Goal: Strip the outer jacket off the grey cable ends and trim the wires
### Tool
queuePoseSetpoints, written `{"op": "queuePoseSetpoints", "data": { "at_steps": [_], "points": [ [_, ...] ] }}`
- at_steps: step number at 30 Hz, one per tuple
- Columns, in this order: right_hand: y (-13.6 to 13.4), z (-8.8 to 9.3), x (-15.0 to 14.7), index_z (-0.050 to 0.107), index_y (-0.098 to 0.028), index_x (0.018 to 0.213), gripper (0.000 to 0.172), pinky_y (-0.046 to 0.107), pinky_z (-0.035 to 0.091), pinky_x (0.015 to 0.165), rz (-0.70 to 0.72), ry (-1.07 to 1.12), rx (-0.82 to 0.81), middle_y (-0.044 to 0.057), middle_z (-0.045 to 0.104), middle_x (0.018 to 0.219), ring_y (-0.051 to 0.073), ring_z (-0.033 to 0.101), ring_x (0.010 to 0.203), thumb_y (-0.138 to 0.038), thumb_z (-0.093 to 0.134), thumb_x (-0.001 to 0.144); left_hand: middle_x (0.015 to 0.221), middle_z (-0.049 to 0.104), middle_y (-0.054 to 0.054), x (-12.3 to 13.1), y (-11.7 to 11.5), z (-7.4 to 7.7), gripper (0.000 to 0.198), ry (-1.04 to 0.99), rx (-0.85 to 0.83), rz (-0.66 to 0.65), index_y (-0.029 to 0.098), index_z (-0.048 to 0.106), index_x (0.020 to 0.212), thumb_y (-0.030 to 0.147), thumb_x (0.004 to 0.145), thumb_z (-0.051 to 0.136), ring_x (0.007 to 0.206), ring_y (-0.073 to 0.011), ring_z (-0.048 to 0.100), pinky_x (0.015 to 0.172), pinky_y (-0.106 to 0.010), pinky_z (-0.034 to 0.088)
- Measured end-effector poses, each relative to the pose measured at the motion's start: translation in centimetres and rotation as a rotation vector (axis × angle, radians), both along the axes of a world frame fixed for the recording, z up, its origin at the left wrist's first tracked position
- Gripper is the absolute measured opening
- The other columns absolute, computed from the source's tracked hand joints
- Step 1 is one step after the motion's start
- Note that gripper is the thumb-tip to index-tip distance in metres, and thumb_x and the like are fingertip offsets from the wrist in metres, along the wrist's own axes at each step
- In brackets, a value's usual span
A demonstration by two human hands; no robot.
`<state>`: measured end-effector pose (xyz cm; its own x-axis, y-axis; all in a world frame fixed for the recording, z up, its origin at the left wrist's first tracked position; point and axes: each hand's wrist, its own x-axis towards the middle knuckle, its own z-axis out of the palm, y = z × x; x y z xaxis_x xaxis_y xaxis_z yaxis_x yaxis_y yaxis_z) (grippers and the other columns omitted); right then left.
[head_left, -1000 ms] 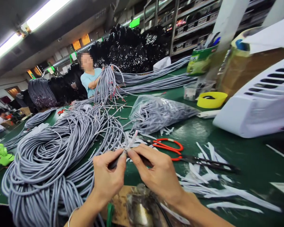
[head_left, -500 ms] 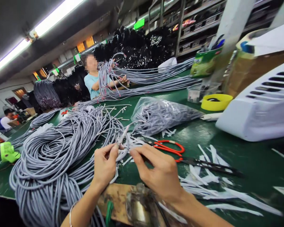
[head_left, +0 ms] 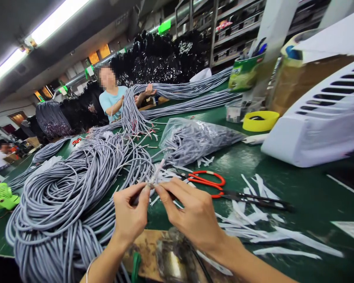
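My left hand [head_left: 131,214] pinches the end of a grey cable, whose stripped tip [head_left: 157,174] sticks up between both hands. My right hand [head_left: 191,212] pinches the same cable end from the right, fingertips meeting the left ones. The cable runs out of a big coil of grey cables [head_left: 67,196] lying on the green table [head_left: 297,196] at my left. Red-handled scissors [head_left: 212,182] lie just behind my right hand.
White paper strips [head_left: 262,220] litter the table at right. A clear bag of cable pieces [head_left: 194,139], a yellow bowl [head_left: 261,120] and a white ventilated housing [head_left: 321,118] stand behind. A person in a blue shirt [head_left: 113,98] handles a cable bundle across the table. A green fan [head_left: 2,195] sits far left.
My hands parted half a second ago, then came back together on the cable tip. The person across the table lowered their cable bundle.
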<state>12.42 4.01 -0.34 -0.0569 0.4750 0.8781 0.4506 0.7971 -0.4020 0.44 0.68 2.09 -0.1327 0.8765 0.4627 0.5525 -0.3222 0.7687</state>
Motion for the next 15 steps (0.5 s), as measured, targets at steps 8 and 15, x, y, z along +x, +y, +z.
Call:
{"op": "queuePoseSetpoints", "data": {
  "at_steps": [8,15],
  "points": [
    [-0.09,-0.43,-0.06,0.056,-0.015,0.066,0.027,0.023,0.037,0.052,-0.035,-0.051,-0.016,0.001,0.055,0.058,0.011,0.053,0.051,-0.019,0.043,0.089,0.063,0.062,-0.002,-0.22,-0.05,-0.20,0.016,0.315,0.262,0.093,0.013,0.067,0.084,0.017,0.080,0.053,0.051,-0.0089,0.048,0.050,-0.020,0.039],
    [-0.12,-0.26,-0.07,0.050,-0.017,0.059,0.030,0.021,0.035,0.048,-0.005,-0.023,-0.075,-0.001,0.050,0.052,0.009,0.048,0.046,-0.018,0.044,0.088,0.066,0.065,-0.005,0.20,-0.07,-0.81,0.018,0.483,0.449,0.092,0.011,0.066,0.089,0.008,0.079,0.051,0.055,-0.0102,0.056,0.055,-0.020,0.046]
  ]
}}
